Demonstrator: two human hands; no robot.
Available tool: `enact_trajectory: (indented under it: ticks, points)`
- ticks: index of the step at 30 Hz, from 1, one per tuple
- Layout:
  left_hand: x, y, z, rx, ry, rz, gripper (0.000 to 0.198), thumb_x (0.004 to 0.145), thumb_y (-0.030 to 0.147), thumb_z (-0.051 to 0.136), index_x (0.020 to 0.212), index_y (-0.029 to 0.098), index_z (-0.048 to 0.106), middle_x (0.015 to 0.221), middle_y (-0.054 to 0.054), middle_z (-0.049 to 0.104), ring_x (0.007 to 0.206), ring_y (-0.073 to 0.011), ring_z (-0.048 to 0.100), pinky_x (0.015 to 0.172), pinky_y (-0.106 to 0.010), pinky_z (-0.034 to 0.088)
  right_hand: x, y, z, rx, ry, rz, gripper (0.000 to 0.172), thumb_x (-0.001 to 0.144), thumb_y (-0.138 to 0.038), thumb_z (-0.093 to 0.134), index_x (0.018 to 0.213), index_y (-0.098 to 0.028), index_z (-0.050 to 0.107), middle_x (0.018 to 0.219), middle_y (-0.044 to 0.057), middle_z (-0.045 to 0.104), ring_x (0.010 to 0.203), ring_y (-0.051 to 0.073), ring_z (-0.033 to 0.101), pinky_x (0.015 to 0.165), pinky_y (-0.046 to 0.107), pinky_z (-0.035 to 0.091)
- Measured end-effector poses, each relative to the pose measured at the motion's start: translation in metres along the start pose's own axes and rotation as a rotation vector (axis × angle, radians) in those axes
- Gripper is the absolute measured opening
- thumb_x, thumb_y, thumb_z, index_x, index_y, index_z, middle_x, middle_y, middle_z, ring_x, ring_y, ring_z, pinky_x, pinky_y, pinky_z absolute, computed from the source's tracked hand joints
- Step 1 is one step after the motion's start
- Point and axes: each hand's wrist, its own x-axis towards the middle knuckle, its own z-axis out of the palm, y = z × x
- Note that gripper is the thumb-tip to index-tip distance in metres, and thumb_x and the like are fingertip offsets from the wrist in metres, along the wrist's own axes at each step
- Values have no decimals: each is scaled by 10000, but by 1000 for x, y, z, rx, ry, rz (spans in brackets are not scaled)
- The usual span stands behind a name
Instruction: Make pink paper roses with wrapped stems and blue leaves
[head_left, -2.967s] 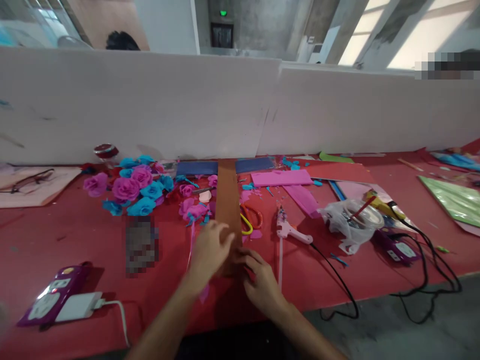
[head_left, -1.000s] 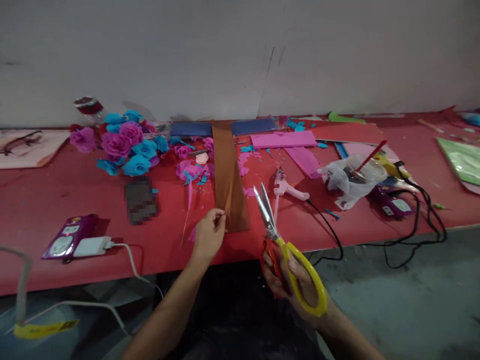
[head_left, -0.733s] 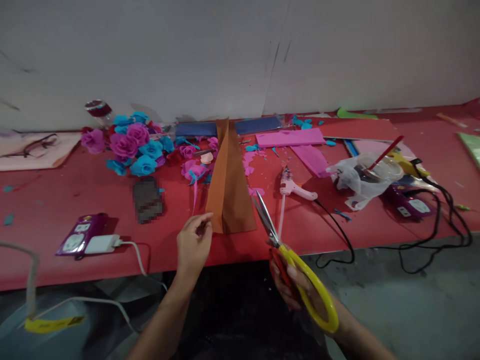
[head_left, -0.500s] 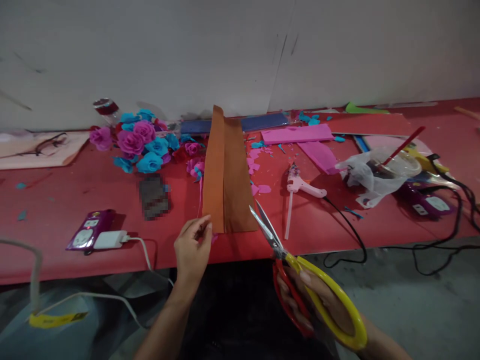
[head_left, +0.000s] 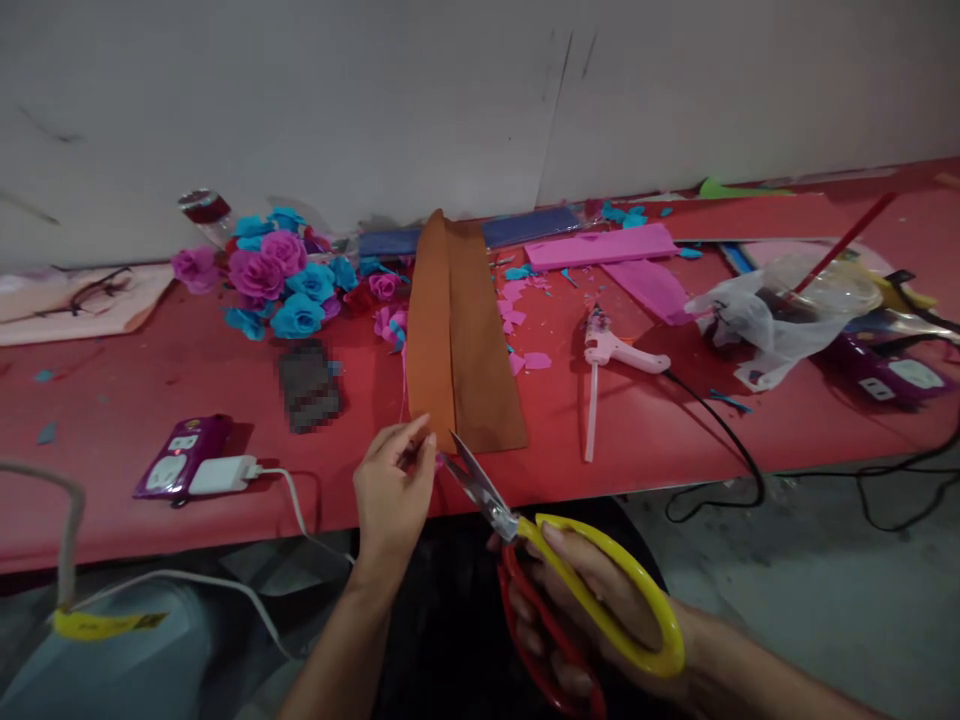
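A long brown foam sheet [head_left: 461,330], folded lengthwise, lies on the red table [head_left: 150,400] and runs from the wall to the near edge. My left hand [head_left: 391,490] pinches its near left corner between thumb and fingers. My right hand [head_left: 592,610] grips scissors [head_left: 570,570] with one yellow and one red handle. Their blades are slightly apart, and the tips sit right at the sheet's near edge beside my left fingers.
Pink and blue foam roses [head_left: 281,280] lie left of the sheet, a pink glue gun [head_left: 611,350] with a black cord to its right. A plastic bag with a cup [head_left: 787,310], pink foam sheets [head_left: 600,245] and purple power strips [head_left: 184,460] also sit on the table.
My right hand picked up the scissors and brought them from the right to the sheet's near edge. My left hand folded the sheet and now pinches its corner.
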Motion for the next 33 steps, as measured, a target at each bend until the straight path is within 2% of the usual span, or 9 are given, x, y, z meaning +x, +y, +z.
enact_trajectory:
  ticks: [3, 5, 9, 13, 17, 25, 29, 33]
  points:
    - [-1, -2, -1, 20, 3, 0, 299, 789, 308, 579, 1043, 174, 665, 954, -65, 657, 749, -139, 619, 705, -268, 509, 12, 4, 14, 112, 13, -62, 471, 854, -612, 348, 959, -190, 529, 704, 11, 562, 472, 94, 504, 371, 186, 389]
    - [-1, -6, -1, 39, 1, 3, 300, 793, 311, 575, 1043, 172, 663, 964, -69, 657, 759, -145, 622, 716, -276, 508, 20, 10, 20, 139, 29, -79, 505, 852, -630, 326, 879, -172, 536, 666, 9, 551, 455, 87, 488, 372, 181, 369]
    - [0, -12, -2, 78, -12, 6, 301, 794, 315, 568, 1044, 177, 663, 983, -77, 661, 779, -160, 626, 729, -286, 504, 35, 22, 28, 116, 68, -126, 538, 842, -658, 313, 728, -165, 495, 519, -23, 486, 354, 62, 407, 356, 176, 315]
    - [-1, -13, -2, 104, -15, 3, 299, 795, 306, 566, 1050, 183, 662, 985, -71, 662, 777, -155, 624, 728, -282, 499, 48, 30, 32, 107, 109, -124, 600, 768, -768, 297, 731, -188, 447, 433, -64, 418, 322, 63, 370, 341, 175, 316]
    - [-1, -13, -3, 126, -11, -1, 297, 797, 301, 559, 1050, 184, 663, 966, -66, 666, 774, -154, 621, 728, -281, 494, 58, 41, 32, 26, 155, -201, 640, 672, -841, 324, 749, -209, 388, 432, -109, 354, 277, 41, 307, 283, 159, 292]
    - [-1, -15, -3, 150, -11, 9, 293, 803, 306, 545, 1046, 192, 662, 959, -64, 671, 768, -154, 623, 728, -285, 497, 56, 47, 35, -17, 232, -208, 532, 736, -732, 442, 933, -245, 363, 524, -130, 384, 267, 22, 284, 227, 134, 293]
    - [-1, -14, -1, 155, -11, 26, 285, 810, 326, 547, 1029, 187, 665, 988, -74, 674, 814, -168, 636, 759, -300, 505, 54, 47, 35, 4, 237, -221, 513, 740, -717, 463, 916, -247, 357, 470, -143, 363, 249, 32, 285, 223, 134, 286]
    - [-2, -16, 4, 128, -28, 16, 332, 779, 338, 594, 1073, 196, 650, 1073, -85, 667, 911, -196, 641, 821, -339, 512, 55, 46, 32, -3, 194, -205, 547, 722, -773, 395, 828, -239, 350, 397, -143, 333, 239, 46, 288, 227, 145, 292]
